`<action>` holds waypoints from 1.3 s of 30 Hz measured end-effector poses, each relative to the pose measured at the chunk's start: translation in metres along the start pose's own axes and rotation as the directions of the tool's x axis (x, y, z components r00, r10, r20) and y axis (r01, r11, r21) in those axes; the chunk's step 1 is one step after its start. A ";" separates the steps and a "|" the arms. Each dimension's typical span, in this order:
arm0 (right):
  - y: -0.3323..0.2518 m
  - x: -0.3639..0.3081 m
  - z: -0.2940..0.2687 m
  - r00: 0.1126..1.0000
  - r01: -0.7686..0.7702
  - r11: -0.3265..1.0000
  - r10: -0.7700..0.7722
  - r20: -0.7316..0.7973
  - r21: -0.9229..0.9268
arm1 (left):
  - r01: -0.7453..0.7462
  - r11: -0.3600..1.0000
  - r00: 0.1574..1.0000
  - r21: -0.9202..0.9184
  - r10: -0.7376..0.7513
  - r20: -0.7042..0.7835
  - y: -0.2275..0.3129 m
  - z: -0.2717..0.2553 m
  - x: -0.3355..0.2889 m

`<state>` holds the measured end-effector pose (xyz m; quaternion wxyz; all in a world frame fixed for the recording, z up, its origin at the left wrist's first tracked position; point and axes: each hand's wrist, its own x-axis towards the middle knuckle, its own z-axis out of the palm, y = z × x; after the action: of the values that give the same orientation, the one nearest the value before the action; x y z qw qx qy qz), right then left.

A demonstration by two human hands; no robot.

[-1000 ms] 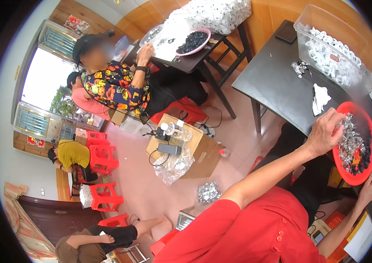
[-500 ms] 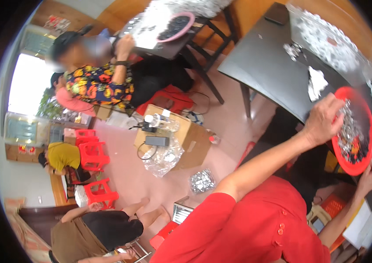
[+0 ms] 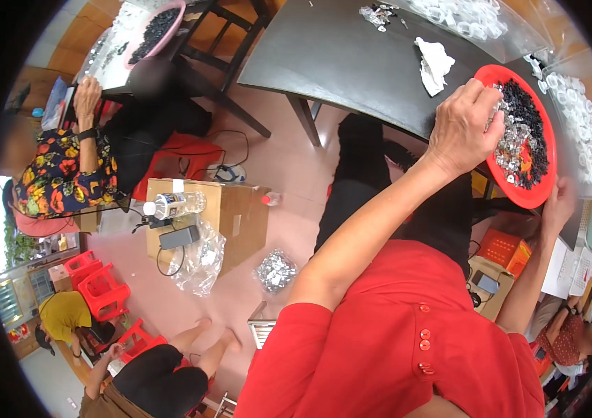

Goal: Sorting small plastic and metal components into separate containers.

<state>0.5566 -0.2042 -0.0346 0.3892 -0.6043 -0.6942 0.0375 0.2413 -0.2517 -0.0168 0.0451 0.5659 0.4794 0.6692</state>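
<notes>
Red bowl is located at the dark table's near edge, toward its right end, rim crossing the edge line; whether it is rested on the top or held clear cannot be told. Bowl is loaded with black pieces along the far side and clear, shiny pieces toward the left rim; a patch of red and yellow pattern is exposed on the bottom between them. Left hand is placed at the left rim, fingers half curled, thumb set close to them; whether rim or pieces are gripped cannot be told. Right hand is placed at the rim nearest the table's near right corner, motion-blurred; opening and grip cannot be told. Crumpled white tissue is left just beside the bowl, on the side toward the table's left end. Clear tub of white ring parts is set toward the far edge, small shiny heap near it. More white rings are piled beyond the bowl. Labels: bottle on the carton is wrapped with a dark label; red box is printed in a lighter colour; white paper is marked with fine print, too small to be read.
</notes>
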 end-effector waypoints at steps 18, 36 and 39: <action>0.012 0.003 -0.004 0.998 -0.007 0.998 0.004 0.058 0.060 | 0.028 0.995 0.999 -0.094 -0.030 -0.027 0.001 -0.003 -0.001; -0.005 0.005 0.001 0.996 0.088 0.995 -0.088 0.001 -0.041 | -0.008 1.000 0.999 -0.006 0.008 -0.039 -0.006 0.003 -0.001; -0.006 0.003 -0.001 0.998 0.066 0.997 -0.066 -0.001 -0.033 | -0.013 1.000 0.999 0.000 0.013 -0.039 -0.006 0.005 -0.002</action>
<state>0.5523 -0.2035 -0.0296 0.3809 -0.5872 -0.7141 0.0127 0.2432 -0.2467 -0.0230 0.0313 0.5557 0.4766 0.6805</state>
